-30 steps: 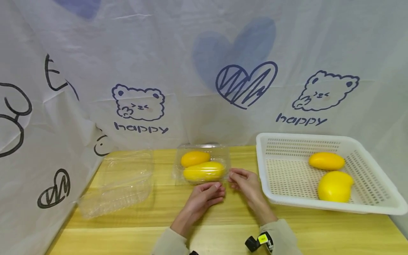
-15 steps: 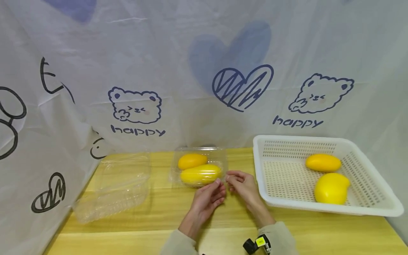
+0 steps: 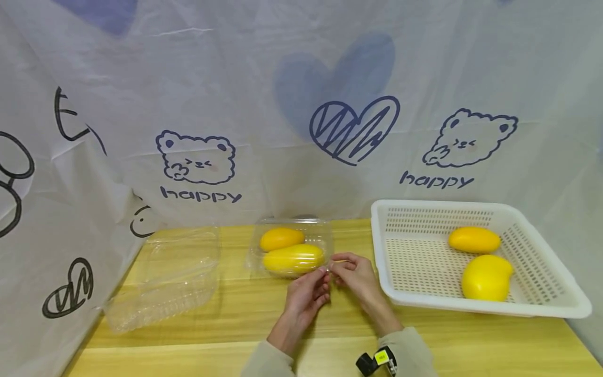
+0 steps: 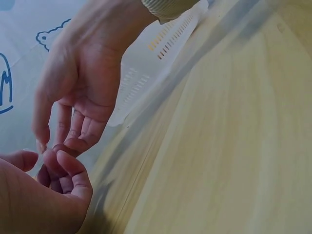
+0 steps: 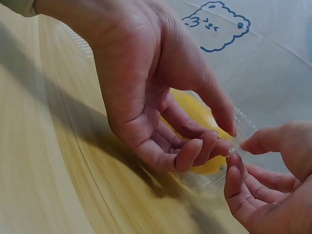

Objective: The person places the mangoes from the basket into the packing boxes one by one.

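Observation:
A clear plastic clamshell box (image 3: 322, 230) sits mid-table in the head view, its lid down over two mangoes, an orange-yellow one (image 3: 281, 239) behind a yellow one (image 3: 293, 258). At its front right corner both hands meet. My left hand (image 3: 303, 297) pinches the plastic edge between thumb and fingers, palm side visible in the right wrist view. Close beside it, my right hand (image 3: 360, 278) pinches the same corner. Fingertips of the two hands nearly touch, and a bit of clear film (image 5: 236, 148) shows between them. The exact grip on the edge is partly hidden.
A white plastic basket (image 3: 383, 256) on the right holds an orange-yellow mango (image 3: 473, 240) and a rounder yellow mango (image 3: 487, 278). On the left stands another clear clamshell box (image 3: 162, 301), lid up. A printed cloth (image 3: 273, 178) hangs behind the wooden table (image 3: 339, 340).
My left hand has turned and shifted up and right to the box's front right corner, close to the right hand. The right hand stays at that corner. The whole view has shifted slightly.

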{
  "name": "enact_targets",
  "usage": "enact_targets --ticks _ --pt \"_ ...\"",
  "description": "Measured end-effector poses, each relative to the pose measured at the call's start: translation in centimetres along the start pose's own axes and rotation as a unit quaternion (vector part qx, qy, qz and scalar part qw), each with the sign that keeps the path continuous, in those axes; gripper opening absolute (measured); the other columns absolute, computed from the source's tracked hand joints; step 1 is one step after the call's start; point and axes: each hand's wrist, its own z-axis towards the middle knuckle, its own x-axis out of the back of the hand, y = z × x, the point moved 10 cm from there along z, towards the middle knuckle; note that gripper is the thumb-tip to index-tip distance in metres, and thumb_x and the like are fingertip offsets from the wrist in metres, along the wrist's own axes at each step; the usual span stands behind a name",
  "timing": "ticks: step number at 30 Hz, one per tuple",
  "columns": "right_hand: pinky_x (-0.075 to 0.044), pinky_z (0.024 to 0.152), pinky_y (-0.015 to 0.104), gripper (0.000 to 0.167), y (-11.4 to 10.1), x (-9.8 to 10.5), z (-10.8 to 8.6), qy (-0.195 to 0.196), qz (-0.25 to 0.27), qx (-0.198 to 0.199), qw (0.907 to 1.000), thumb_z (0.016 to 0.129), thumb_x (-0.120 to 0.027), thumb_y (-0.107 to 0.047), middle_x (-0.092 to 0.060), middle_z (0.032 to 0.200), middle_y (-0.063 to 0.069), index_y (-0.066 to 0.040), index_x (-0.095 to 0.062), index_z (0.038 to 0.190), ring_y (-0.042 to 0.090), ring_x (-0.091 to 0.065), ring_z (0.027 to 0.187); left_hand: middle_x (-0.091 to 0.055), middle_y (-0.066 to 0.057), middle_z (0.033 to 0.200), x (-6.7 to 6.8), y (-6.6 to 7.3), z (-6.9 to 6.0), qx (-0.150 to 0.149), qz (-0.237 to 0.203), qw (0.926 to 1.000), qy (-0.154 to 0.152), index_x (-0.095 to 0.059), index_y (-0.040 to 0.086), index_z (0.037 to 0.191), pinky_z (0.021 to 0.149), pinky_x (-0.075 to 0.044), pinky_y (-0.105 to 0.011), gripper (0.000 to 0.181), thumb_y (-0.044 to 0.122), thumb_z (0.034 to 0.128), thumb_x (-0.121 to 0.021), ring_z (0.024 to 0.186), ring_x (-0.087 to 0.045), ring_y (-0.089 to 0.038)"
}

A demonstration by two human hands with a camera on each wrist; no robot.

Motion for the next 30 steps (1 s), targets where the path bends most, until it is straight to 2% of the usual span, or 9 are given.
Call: enact_targets --ticks 5,10,19,24,30 --pt "-0.056 0.066 0.030 0.030 -0.14 0.10 -0.02 0.007 -0.005 0.000 1.0000 0.090 -0.073 -0.001 -0.074 0.089 0.019 0.012 -0.067 0.117 0.016 -0.067 0.072 -0.070 0.001 0.073 0.01 -0.01 0.00 -0.012 -0.004 0.9998 0.017 -0.073 0.007 0.086 0.056 -0.048 -0.022 0.010 0.011 0.0948 -0.072 0.059 -0.058 -0.005" --pt "-0.058 0.068 0.031 0.030 -0.37 0.10 -0.17 0.011 -0.014 0.005 0.9998 0.090 -0.073 0.000 -0.074 0.088 0.019 0.012 -0.067 0.117 0.015 -0.068 0.072 -0.069 0.001 0.071 0.23 -0.31 0.18 -0.009 -0.003 0.9994 0.032 -0.073 0.008 0.082 0.055 -0.047 -0.022 0.011 0.011 0.0929 -0.074 0.058 -0.058 -0.005" --pt "-0.058 0.068 0.031 0.027 -0.93 0.01 -0.10 0.020 -0.073 0.021 0.9970 0.090 -0.074 -0.001 -0.073 0.084 0.014 0.010 -0.070 0.114 0.019 -0.068 0.071 -0.068 0.002 0.069 0.54 -0.16 0.15 -0.013 0.003 0.9989 0.044 -0.073 0.008 0.078 0.053 -0.044 -0.021 0.013 0.011 0.0907 -0.076 0.055 -0.056 -0.004" --pt "-0.056 0.067 0.028 0.027 -0.60 0.21 0.08 0.031 -0.077 0.018 0.9964 0.090 -0.073 -0.001 -0.072 0.083 0.012 0.010 -0.070 0.114 0.013 -0.064 0.069 -0.069 0.001 0.070 0.52 -0.36 0.22 -0.007 0.006 0.9993 0.036 -0.075 0.007 0.083 0.052 -0.044 -0.022 0.012 0.015 0.0914 -0.077 0.056 -0.056 -0.005" --pt "-0.056 0.068 0.026 0.028 -0.62 0.69 0.34 0.042 -0.060 0.029 0.9969 0.091 -0.070 -0.002 -0.071 0.084 0.010 0.011 -0.069 0.116 0.011 -0.063 0.071 -0.073 0.001 0.078 0.18 -0.44 0.42 0.004 0.030 0.9995 0.006 -0.078 0.005 0.095 0.054 -0.047 -0.024 0.018 0.023 0.0962 -0.073 0.058 -0.057 -0.004"
